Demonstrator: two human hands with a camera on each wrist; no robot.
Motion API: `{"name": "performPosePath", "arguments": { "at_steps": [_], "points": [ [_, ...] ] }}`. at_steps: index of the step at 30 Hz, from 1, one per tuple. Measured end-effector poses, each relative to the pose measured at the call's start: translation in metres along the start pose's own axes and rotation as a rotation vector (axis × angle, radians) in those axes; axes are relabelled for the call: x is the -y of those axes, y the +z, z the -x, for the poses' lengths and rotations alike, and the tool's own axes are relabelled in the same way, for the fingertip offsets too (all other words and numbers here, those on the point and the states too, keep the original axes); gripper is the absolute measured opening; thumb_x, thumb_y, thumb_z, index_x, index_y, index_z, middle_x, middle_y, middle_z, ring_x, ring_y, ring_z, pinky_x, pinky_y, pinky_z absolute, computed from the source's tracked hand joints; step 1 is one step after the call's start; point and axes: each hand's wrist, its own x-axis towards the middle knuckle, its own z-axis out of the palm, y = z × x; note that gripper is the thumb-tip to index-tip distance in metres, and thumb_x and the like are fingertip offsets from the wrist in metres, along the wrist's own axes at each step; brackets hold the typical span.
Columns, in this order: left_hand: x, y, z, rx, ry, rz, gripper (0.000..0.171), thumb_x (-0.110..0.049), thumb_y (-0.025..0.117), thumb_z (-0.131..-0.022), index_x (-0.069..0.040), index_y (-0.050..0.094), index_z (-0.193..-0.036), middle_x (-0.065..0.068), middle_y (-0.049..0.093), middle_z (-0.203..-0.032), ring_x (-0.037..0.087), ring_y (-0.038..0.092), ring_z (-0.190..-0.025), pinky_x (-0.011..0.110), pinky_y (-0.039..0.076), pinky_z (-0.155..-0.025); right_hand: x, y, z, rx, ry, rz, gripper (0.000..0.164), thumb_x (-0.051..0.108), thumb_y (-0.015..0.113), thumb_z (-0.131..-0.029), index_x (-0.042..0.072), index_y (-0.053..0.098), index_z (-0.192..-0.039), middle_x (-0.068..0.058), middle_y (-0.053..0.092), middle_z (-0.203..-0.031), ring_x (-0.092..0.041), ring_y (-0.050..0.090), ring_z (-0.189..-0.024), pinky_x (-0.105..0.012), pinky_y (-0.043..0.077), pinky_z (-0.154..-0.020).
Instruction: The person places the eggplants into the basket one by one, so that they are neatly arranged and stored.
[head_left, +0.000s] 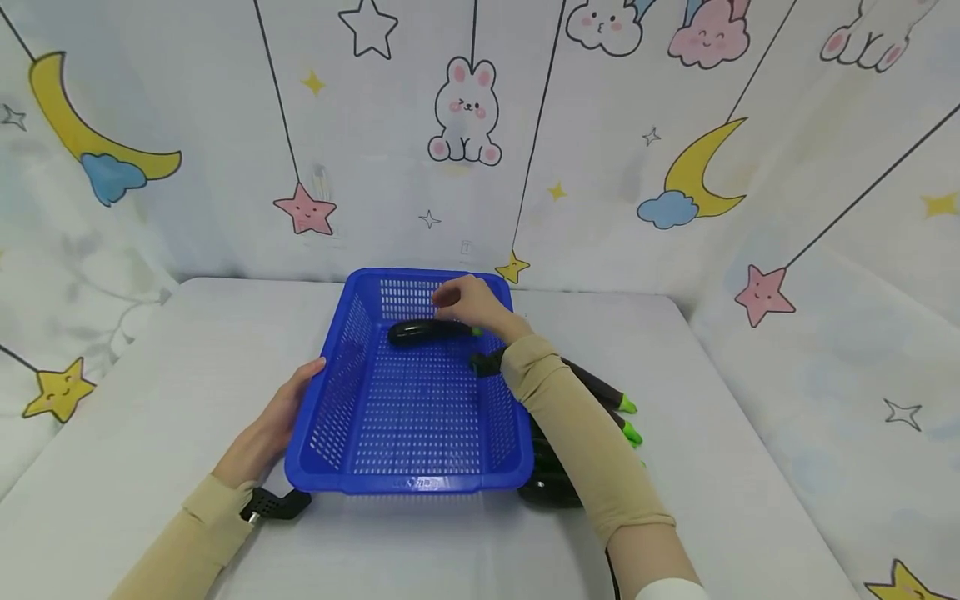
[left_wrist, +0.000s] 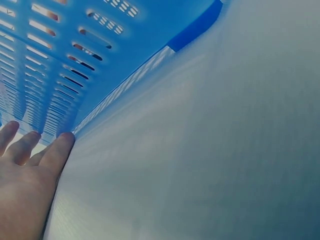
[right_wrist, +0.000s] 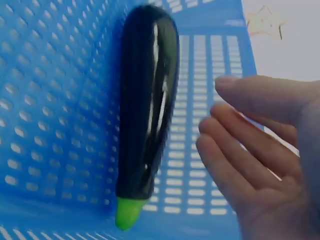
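Note:
A dark eggplant (head_left: pixel 425 332) with a green stem end lies across the far end of a blue perforated basket (head_left: pixel 408 483). My right hand (head_left: pixel 472 302) hovers over that far end, its fingers loosely bent and holding nothing. In the right wrist view, a gap separates the right hand (right_wrist: pixel 260 145) from the eggplant (right_wrist: pixel 147 110). My left hand (head_left: pixel 281 408) is at the basket's left side, fingertips at the rim. From the left wrist view, the left hand's fingers (left_wrist: pixel 59 150) reach up to the outside of the slotted wall, fairly straight.
Several more eggplants (head_left: pixel 551 483) lie right of the basket, partly hidden by the right forearm; green stem ends (head_left: pixel 628 406) stick out beyond it. A white cloth (head_left: pixel 232 333) covers the table. A curtain with cartoon prints (head_left: pixel 375 125) hangs behind and at the sides.

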Motion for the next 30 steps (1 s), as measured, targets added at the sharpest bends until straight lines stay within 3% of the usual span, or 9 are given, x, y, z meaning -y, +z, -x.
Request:
{"name": "performPosePath", "arguments": {
  "at_steps": [3,9,15,24,30],
  "points": [
    [0.001,0.001,0.000,-0.030,-0.017,-0.013,0.071,-0.051,0.026,-0.104,-0.007,0.005,-0.156,0.007,0.057,-0.125,0.019,0.062,-0.106,0.038,0.055,-0.087,0.004,-0.006,0.005,0.027,-0.003,-0.017,0.034,0.012,0.074,-0.091,0.002,0.068,-0.123,-0.012,0.071,-0.119,-0.022,0.065,-0.109,-0.036,0.052,-0.096],
    [0.001,0.002,0.000,-0.037,-0.016,-0.014,0.070,-0.052,0.026,-0.104,-0.008,0.007,-0.155,0.007,0.058,-0.125,0.019,0.062,-0.105,0.038,0.056,-0.086,0.004,-0.017,0.012,0.051,-0.027,-0.053,0.037,0.014,0.074,-0.091,0.001,0.066,-0.125,-0.014,0.069,-0.122,-0.022,0.065,-0.111,-0.035,0.052,-0.098],
    [0.001,0.001,-0.001,-0.028,-0.017,-0.015,0.075,-0.052,0.026,-0.104,-0.006,-0.002,-0.157,0.007,0.056,-0.126,0.019,0.061,-0.107,0.038,0.055,-0.087,0.003,-0.028,0.022,0.045,-0.051,-0.054,0.038,0.014,0.074,-0.091,0.001,0.065,-0.125,-0.014,0.069,-0.122,-0.022,0.065,-0.111,-0.036,0.052,-0.098],
    [0.001,0.001,-0.001,-0.017,-0.011,0.016,0.065,-0.050,0.027,-0.105,-0.012,0.011,-0.154,0.007,0.057,-0.125,0.018,0.063,-0.105,0.037,0.056,-0.086,0.003,-0.048,0.043,0.005,-0.083,-0.103,0.038,0.018,0.073,-0.092,0.002,0.065,-0.126,-0.016,0.068,-0.124,-0.023,0.064,-0.114,-0.039,0.049,-0.103],
    [0.001,0.002,0.000,-0.042,-0.015,0.000,0.066,-0.050,0.026,-0.105,-0.011,0.009,-0.156,0.007,0.057,-0.125,0.018,0.063,-0.105,0.037,0.056,-0.085,-0.004,-0.060,0.057,-0.050,-0.129,-0.072,0.036,0.020,0.073,-0.092,0.005,0.067,-0.124,-0.009,0.069,-0.122,-0.022,0.066,-0.113,-0.039,0.052,-0.100]
  ]
}}
